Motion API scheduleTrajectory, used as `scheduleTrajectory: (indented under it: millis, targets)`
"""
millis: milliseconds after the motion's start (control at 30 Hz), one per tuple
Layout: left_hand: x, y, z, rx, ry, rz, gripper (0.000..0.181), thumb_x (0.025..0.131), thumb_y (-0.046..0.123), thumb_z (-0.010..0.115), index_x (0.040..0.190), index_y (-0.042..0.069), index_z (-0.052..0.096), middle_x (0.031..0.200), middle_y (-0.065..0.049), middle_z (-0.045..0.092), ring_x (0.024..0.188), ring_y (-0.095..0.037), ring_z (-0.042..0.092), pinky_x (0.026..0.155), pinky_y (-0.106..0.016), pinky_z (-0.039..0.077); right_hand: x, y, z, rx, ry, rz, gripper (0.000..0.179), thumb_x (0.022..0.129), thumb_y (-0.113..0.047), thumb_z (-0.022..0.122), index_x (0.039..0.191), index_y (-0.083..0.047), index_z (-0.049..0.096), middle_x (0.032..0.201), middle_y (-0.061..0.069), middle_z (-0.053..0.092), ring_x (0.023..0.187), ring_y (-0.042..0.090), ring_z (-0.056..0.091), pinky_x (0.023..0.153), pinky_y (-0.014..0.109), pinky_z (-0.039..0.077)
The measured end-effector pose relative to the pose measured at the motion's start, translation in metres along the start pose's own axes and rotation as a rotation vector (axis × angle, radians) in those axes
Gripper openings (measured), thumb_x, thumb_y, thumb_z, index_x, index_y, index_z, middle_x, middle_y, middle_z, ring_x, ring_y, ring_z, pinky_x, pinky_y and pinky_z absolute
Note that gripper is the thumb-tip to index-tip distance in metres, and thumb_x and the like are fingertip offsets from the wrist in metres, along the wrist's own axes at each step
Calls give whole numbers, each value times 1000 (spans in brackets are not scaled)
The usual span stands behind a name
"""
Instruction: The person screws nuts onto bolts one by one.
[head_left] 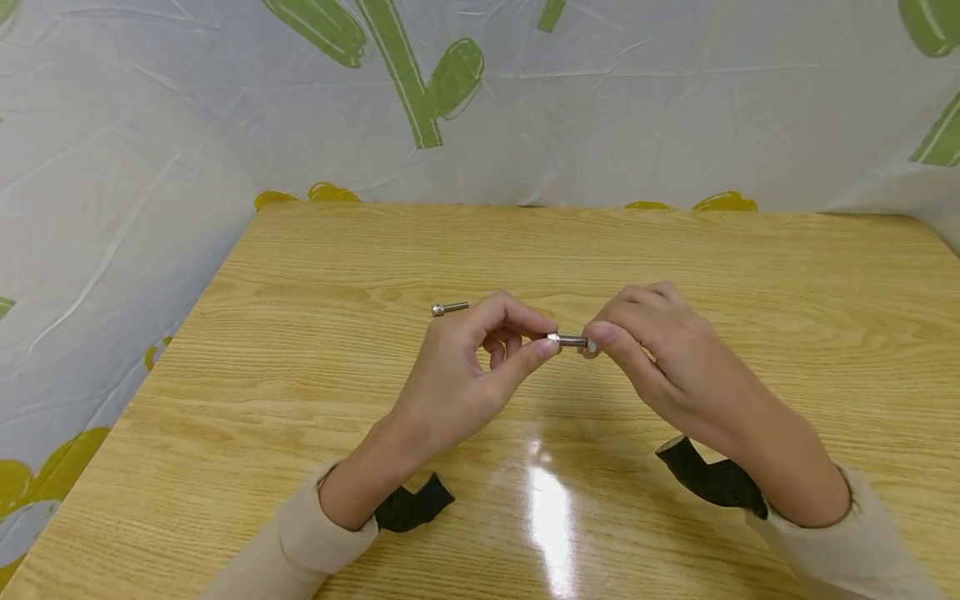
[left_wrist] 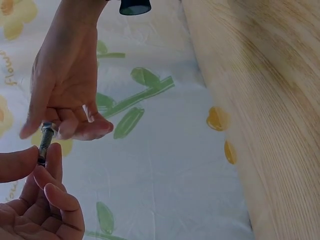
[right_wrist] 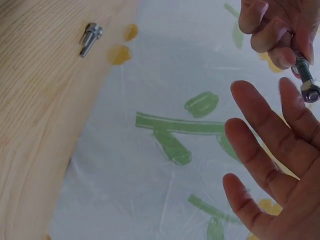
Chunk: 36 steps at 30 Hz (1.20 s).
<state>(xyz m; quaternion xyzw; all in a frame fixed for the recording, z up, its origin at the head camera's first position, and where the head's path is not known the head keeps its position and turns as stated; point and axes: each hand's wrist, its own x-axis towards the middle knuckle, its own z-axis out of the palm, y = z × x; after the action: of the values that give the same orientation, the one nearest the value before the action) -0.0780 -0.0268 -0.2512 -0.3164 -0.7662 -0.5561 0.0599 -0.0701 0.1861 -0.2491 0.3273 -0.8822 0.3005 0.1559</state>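
My left hand (head_left: 457,383) pinches the head end of a silver bolt (head_left: 572,341) between thumb and forefinger, its other fingers curled loosely below. The bolt lies nearly level in the head view, its threaded shank pointing at my right hand (head_left: 667,358). A hex nut (right_wrist: 310,92) sits on the shank's far end. Around that nut are my right thumb and forefinger, the thumb partly covering it in the head view. In the right wrist view the other right fingers (right_wrist: 257,155) are stretched out and spread.
Another silver bolt (head_left: 450,308) with a round head lies on the wood-grain table (head_left: 337,258), just beyond my left hand. Black curved pieces (head_left: 712,479) show at both wrists. Behind the table hangs a pale sheet (head_left: 600,125) with green and yellow plant prints.
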Motion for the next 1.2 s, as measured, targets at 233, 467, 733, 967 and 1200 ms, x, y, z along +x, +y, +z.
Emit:
scheduleTrajectory:
  millis: [233,467,733,967,1200]
  targets:
    - [0,1,-3,9,3,-42,9,88,10,63,97,6,65,76,0,63,60,-7,48,56,-21,43,-5,11,1,-22,11,-6,39,77,-22,76,112,-22,59,108,-14,59,103,9,49,84,26,38]
    - [0,1,-3,4,7,-44,9,88,10,63,97,6,65,76,0,65,61,-6,50,57,-21,44,-4,18,7,5,85,-163,31,80,-16,73,109,-14,60,103,-10,60,96,11,52,85,20,37]
    - [1,0,-1,5,1,-14,10,87,9,65,96,5,65,78,-1,65,63,-7,49,58,-20,44,-1,12,1,0,35,-134,20,82,-15,70,100,-14,60,99,-10,58,96,11,49,86,23,37]
    - [1,0,0,15,-13,7,9,86,9,66,94,4,65,81,-2,67,64,-6,49,59,-19,44,0,2,-1,8,-23,-43,8,89,-12,61,92,-19,60,93,-11,58,94,11,45,80,30,36]
    - [0,0,1,20,-23,4,9,87,9,65,95,5,65,85,-2,68,66,-6,49,60,-20,46,2,-7,-1,8,-38,25,21,96,-10,48,82,-20,60,83,-12,55,91,12,44,78,32,34]
